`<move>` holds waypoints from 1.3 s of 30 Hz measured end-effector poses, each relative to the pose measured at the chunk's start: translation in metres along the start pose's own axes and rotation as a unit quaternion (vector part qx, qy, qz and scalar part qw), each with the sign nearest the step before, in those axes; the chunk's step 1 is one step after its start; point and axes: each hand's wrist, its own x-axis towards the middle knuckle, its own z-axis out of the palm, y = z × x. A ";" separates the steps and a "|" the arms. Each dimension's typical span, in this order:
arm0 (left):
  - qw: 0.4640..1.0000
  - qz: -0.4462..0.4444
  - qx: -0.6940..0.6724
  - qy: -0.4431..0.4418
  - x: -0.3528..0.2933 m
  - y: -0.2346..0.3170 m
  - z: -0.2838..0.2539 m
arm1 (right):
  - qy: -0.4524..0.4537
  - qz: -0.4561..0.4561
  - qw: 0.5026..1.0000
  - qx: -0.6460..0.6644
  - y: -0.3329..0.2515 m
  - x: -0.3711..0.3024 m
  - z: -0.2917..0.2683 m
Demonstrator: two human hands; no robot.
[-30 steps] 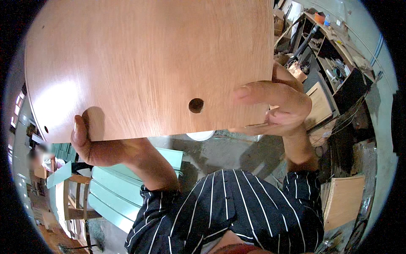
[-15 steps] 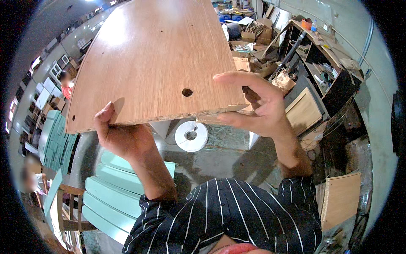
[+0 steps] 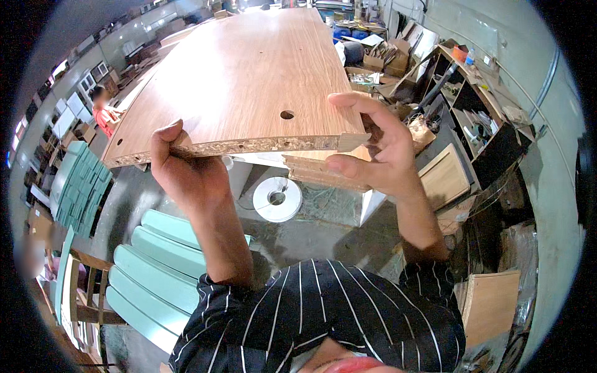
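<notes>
A wood-grain chipboard panel (image 3: 236,93) stretches away from me, with a large round hole close to its near edge. Its raw, speckled edge faces me, and a pale piece of edging (image 3: 353,142) sits at the right corner. My left hand (image 3: 189,168) is closed on the near edge, thumb on top and fingers underneath, mostly hidden. At the right corner my right hand (image 3: 388,143) is closed round the panel, index finger on its upper face and thumb below the edge. Under that corner lies a stack of similar boards (image 3: 317,171).
A white roll of strip (image 3: 277,199) lies below the panel. Pale green curved panels (image 3: 158,261) stand at lower left, with a green stack (image 3: 81,186) beyond. A cluttered shelf unit (image 3: 472,105) lines the right wall. Two people are at the left, one in a red top (image 3: 104,118).
The panel has tilted, so its raw near edge shows more and its far end appears lower. Both hands have kept their hold. More of the stacked boards beneath is visible.
</notes>
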 end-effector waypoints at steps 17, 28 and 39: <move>0.999 0.018 0.036 0.036 -0.009 0.008 -0.017 | 0.002 0.032 0.998 0.056 0.003 -0.020 0.025; 0.984 -0.032 0.159 0.076 -0.015 0.003 -0.106 | 0.178 0.385 0.823 0.378 0.089 -0.034 0.078; 0.870 0.006 0.424 -0.250 -0.005 0.026 -0.132 | 0.332 0.359 0.727 0.482 0.218 -0.042 0.115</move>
